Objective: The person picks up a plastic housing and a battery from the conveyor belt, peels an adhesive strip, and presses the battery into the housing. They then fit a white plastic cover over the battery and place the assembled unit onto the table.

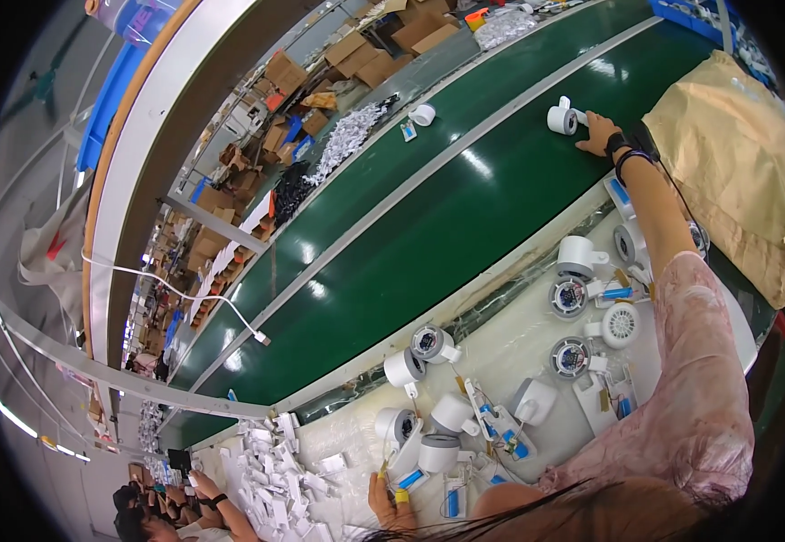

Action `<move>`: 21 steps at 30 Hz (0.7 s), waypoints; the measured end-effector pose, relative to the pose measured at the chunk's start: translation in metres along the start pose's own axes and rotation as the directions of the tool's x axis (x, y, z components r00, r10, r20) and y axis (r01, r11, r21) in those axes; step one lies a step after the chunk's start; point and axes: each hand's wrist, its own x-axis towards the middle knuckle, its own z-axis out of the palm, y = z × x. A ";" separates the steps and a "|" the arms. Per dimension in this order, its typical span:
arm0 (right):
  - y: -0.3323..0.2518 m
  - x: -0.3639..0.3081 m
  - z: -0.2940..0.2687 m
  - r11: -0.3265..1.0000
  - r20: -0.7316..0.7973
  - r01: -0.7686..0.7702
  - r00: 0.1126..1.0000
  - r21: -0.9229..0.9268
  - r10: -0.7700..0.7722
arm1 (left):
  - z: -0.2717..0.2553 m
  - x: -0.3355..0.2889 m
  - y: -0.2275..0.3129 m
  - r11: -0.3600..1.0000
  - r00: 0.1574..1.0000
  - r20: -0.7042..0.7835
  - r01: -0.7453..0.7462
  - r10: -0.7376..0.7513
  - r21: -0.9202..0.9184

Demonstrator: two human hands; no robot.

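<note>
My right arm stretches far forward over the green conveyor belt. My right hand [598, 135] has its fingers closed on the short handle end of a white round-headed unit with a grey ring [563, 117], which is on the belt. Low in the view, my left hand [391, 508] wears yellow finger covers, and its fingers are apart. Just beyond its fingertips lie white housings with exposed blue batteries [456, 499] and thin wires. A white cylindrical head with a grey rim [439, 453] stands close by. Part of the left hand is cut off by the lower edge.
Loose white plastic parts [270, 479] are heaped left on the plastic-covered table. More round heads [569, 358] lie right. Brown paper [726, 154] covers the far right. A white cable [185, 291] dangles from the overhead frame. Other people [180, 515] work at lower left.
</note>
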 end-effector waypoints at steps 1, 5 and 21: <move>0.002 0.004 0.001 1.000 0.000 -0.001 1.000 0.002 0.001 | 0.000 0.002 0.001 1.000 1.000 0.026 0.002 -0.003 0.030; -0.020 0.002 -0.012 0.996 0.082 0.016 0.997 -0.093 -0.008 | 0.001 0.000 0.003 1.000 1.000 -0.003 0.023 -0.023 -0.002; -0.042 0.015 -0.008 0.713 0.451 -0.282 0.891 0.641 -0.053 | -0.002 0.001 -0.009 0.997 0.998 0.045 0.036 -0.033 -0.064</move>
